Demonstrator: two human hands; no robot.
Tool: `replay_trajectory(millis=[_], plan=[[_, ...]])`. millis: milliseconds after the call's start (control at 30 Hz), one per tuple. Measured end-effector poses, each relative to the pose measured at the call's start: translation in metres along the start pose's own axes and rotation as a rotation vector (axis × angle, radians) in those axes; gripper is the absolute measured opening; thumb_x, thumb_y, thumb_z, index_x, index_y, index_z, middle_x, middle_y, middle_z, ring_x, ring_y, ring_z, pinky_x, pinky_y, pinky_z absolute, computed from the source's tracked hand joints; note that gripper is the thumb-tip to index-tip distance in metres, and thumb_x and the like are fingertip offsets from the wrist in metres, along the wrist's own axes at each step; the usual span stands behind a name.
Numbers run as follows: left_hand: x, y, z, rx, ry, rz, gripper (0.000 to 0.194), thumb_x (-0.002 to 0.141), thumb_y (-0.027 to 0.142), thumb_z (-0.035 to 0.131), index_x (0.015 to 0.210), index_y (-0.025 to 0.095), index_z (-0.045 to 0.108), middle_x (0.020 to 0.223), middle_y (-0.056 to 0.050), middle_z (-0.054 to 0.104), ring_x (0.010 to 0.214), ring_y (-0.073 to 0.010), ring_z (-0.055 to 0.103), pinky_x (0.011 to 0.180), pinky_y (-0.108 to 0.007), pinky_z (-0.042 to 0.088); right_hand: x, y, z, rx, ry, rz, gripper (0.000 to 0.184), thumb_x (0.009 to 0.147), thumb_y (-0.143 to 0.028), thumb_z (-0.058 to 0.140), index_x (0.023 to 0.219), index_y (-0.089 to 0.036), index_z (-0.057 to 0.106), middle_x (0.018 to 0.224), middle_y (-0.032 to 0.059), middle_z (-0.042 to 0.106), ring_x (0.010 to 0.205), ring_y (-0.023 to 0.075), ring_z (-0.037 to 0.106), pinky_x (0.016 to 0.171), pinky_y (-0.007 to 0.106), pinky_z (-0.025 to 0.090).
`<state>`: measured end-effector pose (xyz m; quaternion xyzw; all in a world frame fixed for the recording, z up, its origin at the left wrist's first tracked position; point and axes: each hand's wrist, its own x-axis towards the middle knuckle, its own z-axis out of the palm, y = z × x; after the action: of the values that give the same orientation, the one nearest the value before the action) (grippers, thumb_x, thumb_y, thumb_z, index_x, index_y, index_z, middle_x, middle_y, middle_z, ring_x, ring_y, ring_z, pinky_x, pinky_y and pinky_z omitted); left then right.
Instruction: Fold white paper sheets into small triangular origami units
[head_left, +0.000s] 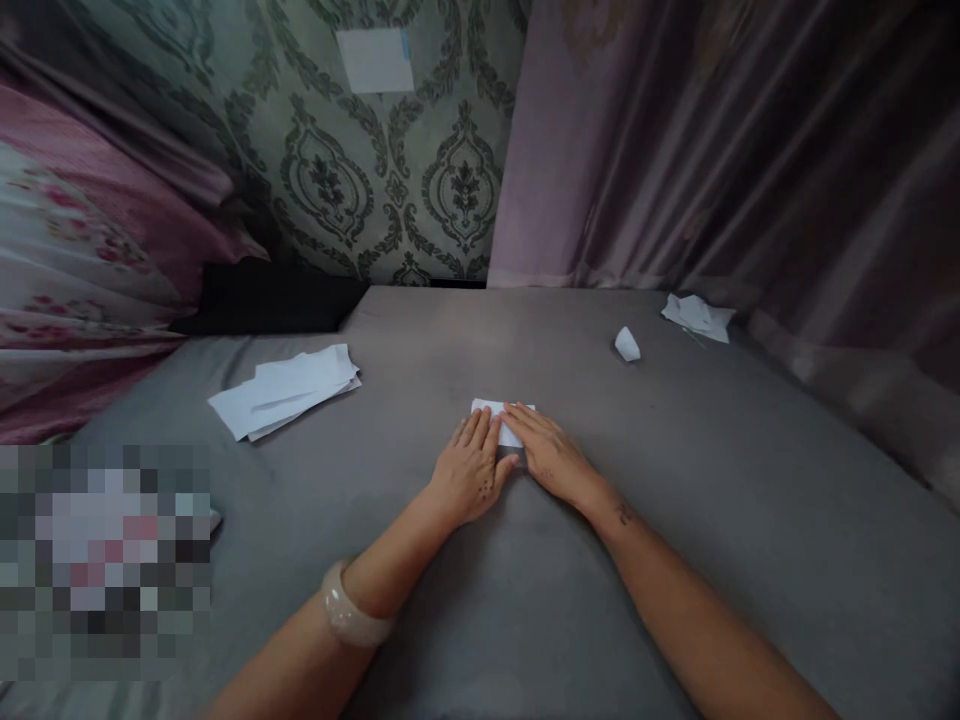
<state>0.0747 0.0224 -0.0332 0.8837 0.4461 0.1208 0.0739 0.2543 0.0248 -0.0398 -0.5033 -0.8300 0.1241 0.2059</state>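
Note:
A small white piece of paper (pixel 511 437) lies flat on the grey cloth surface (pixel 480 345), partly covered by both hands. My left hand (pixel 471 462) rests on its left part, palm down, fingers stretched forward. My right hand (pixel 553 450) lies across its right part with the fingers pointing toward the left hand. The fingertips of the two hands come close together on the paper. Whether the paper is folded under them is hard to make out.
A stack of white paper sheets (pixel 292 390) lies to the left. At the right sit a small folded paper piece (pixel 627 345) and a loose paper pile (pixel 697 316). A black item (pixel 274 297) lies at the back left. Curtains (pixel 615 150) hang along the right; a blurred patch hides the lower left.

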Motion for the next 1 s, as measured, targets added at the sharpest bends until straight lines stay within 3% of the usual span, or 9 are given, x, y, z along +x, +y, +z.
replay_trajectory(millis=[200,400,567,733,867,1000], plan=[[0.002,0.0,-0.005,0.034,0.046,-0.16,0.061,0.095,0.044,0.031,0.136,0.001,0.039,0.146,-0.025,0.035,0.136,-0.0351,0.032,0.11,-0.049,0.029,0.001,0.002,-0.008,-0.066,0.006,0.06,0.052,0.086,-0.007,0.039,0.135,-0.021,0.049,0.145,0.0081,0.043,0.135,0.021,0.035,0.11,0.042,0.032],[0.008,-0.02,-0.016,-0.042,0.114,-0.147,0.035,0.094,0.023,0.035,0.121,0.015,0.056,0.134,-0.013,0.054,0.125,-0.0293,0.048,0.098,-0.045,0.043,0.021,0.009,-0.017,-0.028,0.098,0.128,0.03,0.091,-0.018,0.044,0.111,-0.02,0.066,0.119,0.0087,0.062,0.112,0.0213,0.051,0.097,0.038,0.041],[0.011,-0.035,-0.019,-0.166,0.159,-0.122,0.031,0.092,0.017,0.039,0.114,0.017,0.06,0.128,-0.011,0.058,0.118,-0.0243,0.052,0.098,-0.042,0.042,0.043,0.018,-0.029,0.058,-0.013,0.247,0.024,0.082,-0.015,0.057,0.105,-0.017,0.065,0.103,0.0078,0.061,0.097,0.0177,0.055,0.09,0.032,0.041],[0.012,-0.037,-0.018,-0.221,0.172,-0.141,0.031,0.089,0.014,0.041,0.114,0.017,0.061,0.126,-0.012,0.059,0.116,-0.0248,0.052,0.097,-0.044,0.042,0.055,0.025,-0.035,0.107,-0.102,0.379,0.024,0.074,-0.019,0.063,0.098,-0.015,0.064,0.087,0.0047,0.062,0.076,0.0137,0.056,0.07,0.024,0.043],[0.013,-0.04,-0.016,-0.236,0.188,-0.141,0.03,0.089,0.015,0.042,0.113,0.015,0.06,0.123,-0.013,0.06,0.11,-0.0247,0.056,0.094,-0.041,0.044,0.057,0.025,-0.039,0.151,-0.171,0.455,0.017,0.069,-0.022,0.065,0.084,-0.014,0.065,0.069,0.001,0.061,0.059,0.0115,0.053,0.053,0.021,0.036],[0.013,-0.042,-0.013,-0.246,0.22,-0.129,0.028,0.087,0.015,0.044,0.11,0.016,0.061,0.118,-0.011,0.062,0.107,-0.0241,0.057,0.093,-0.039,0.045,0.052,0.021,-0.042,0.22,-0.211,0.526,0.009,0.064,-0.022,0.067,0.068,-0.015,0.063,0.051,-0.0038,0.053,0.047,0.0097,0.045,0.046,0.021,0.03]])
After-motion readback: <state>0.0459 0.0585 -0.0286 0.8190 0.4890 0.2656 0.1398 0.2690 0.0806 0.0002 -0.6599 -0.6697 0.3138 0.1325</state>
